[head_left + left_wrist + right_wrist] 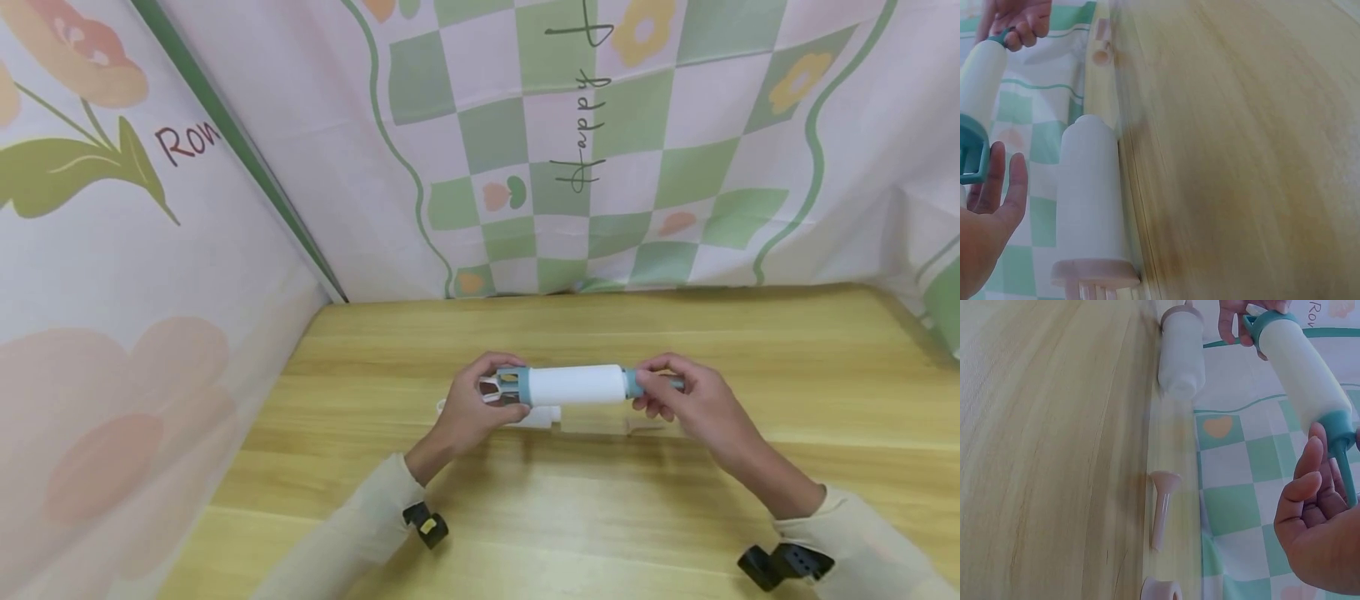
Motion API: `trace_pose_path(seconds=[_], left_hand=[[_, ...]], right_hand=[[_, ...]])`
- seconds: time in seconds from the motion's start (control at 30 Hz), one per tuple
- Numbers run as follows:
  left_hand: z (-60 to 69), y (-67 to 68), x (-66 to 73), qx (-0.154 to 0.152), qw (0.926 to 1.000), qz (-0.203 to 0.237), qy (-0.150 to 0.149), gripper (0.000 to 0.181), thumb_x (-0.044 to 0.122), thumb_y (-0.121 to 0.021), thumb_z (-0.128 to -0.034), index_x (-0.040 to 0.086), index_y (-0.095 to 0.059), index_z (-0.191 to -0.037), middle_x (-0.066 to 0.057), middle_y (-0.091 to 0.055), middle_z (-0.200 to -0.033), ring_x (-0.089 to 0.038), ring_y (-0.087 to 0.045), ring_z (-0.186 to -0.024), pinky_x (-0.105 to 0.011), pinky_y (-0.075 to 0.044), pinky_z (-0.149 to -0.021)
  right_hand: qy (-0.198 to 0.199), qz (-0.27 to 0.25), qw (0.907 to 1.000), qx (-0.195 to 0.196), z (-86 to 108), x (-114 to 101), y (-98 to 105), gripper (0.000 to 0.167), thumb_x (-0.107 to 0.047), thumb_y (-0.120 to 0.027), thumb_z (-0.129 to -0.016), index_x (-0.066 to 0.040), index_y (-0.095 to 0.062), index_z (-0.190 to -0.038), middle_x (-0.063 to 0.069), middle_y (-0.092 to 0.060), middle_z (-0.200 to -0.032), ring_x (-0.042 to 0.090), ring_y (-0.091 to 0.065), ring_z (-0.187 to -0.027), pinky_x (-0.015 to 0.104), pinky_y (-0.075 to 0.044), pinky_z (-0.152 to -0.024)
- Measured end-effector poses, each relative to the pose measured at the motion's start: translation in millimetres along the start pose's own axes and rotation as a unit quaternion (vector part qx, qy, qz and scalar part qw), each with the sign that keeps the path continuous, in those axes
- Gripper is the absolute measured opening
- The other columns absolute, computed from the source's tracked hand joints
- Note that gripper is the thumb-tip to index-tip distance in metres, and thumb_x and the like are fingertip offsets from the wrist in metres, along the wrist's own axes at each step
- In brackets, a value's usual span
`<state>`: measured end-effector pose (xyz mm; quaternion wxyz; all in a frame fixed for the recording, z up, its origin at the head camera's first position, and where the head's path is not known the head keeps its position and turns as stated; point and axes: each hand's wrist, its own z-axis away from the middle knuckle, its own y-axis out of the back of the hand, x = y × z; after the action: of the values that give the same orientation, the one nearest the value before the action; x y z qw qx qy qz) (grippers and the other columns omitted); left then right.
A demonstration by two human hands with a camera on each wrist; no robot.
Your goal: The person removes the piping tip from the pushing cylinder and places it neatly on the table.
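A white cylinder with teal ends (576,385) is held level above the table between both hands. The left hand (474,408) grips its open-framed teal end (517,385), thumb below and fingers above. At the other end the right hand (693,406) pinches the teal cap (633,382), which narrows to a thin teal spout (1345,472) in the right wrist view. Beneath, a second white cylinder (1088,194) with a pink end (1094,272) lies on the table.
On the wooden table (600,517), a pink funnel-shaped piece (1161,509) and a pink ring-like piece (1161,590) lie to the right of the second cylinder. A patterned cloth (495,133) hangs behind the table, another (150,333) at the left.
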<state>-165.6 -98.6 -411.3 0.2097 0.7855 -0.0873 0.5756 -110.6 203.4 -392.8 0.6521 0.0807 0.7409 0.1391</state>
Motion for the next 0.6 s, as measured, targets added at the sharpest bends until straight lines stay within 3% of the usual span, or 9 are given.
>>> trace_pose_path(seconds=[0.27, 0.6], left_hand=[[1.1, 1.0, -0.8, 0.002, 1.0000, 0.002, 0.008, 0.050, -0.001, -0.078, -0.0771, 0.011, -0.063, -0.123, -0.008, -0.061, -0.118, -0.026, -0.061, -0.096, -0.038, -0.058, -0.079], [1.2, 2.5, -0.8, -0.002, 0.9999, 0.011, 0.012, 0.050, -0.001, -0.078, -0.0784, 0.011, -0.062, -0.124, -0.009, -0.060, -0.119, -0.028, -0.061, -0.096, -0.038, -0.058, -0.080]], right_hand=[[0.033, 0.006, 0.9994, -0.009, 1.3, 3.6, 1.5, 0.027, -0.018, -0.058, -0.103, -0.001, -0.058, -0.124, 0.014, -0.068, -0.094, 0.020, -0.061, -0.075, 0.030, -0.049, -0.059], [0.065, -0.010, 0.9978, 0.002, 2.0, 5.4, 0.9, 0.028, -0.008, -0.066, -0.098, -0.001, -0.060, -0.124, 0.004, -0.068, -0.110, 0.019, -0.067, -0.083, 0.027, -0.057, -0.067]])
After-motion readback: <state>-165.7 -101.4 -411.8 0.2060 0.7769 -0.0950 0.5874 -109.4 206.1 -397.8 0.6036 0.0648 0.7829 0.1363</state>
